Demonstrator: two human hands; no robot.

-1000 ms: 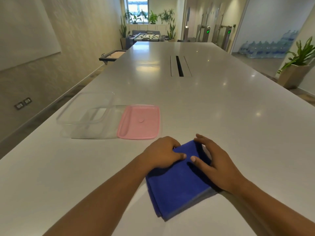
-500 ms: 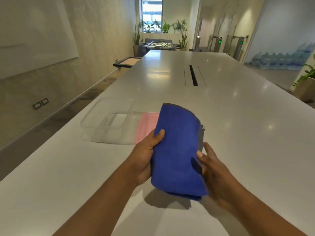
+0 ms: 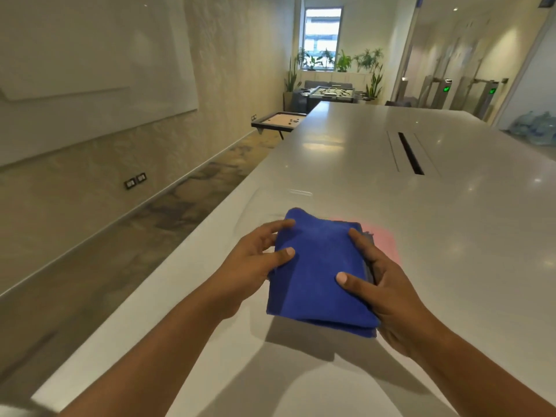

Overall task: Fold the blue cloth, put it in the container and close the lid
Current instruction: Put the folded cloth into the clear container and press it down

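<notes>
The folded blue cloth is held flat in the air above the white table, between both hands. My left hand grips its left edge, thumb on top. My right hand grips its right edge, thumb on top. Behind the cloth stands the clear container, blurred and mostly hidden; only its far rim and left wall show. The pink lid lies on the table to the right of the container, partly covered by the cloth.
The table's left edge runs diagonally beside my left arm, with floor below it. A dark cable slot sits farther along the table. A small game table stands beyond the far left edge.
The cloth went from lying on the table to being lifted upright, and is now held flat and moved forward over the container. The view has swung left.
</notes>
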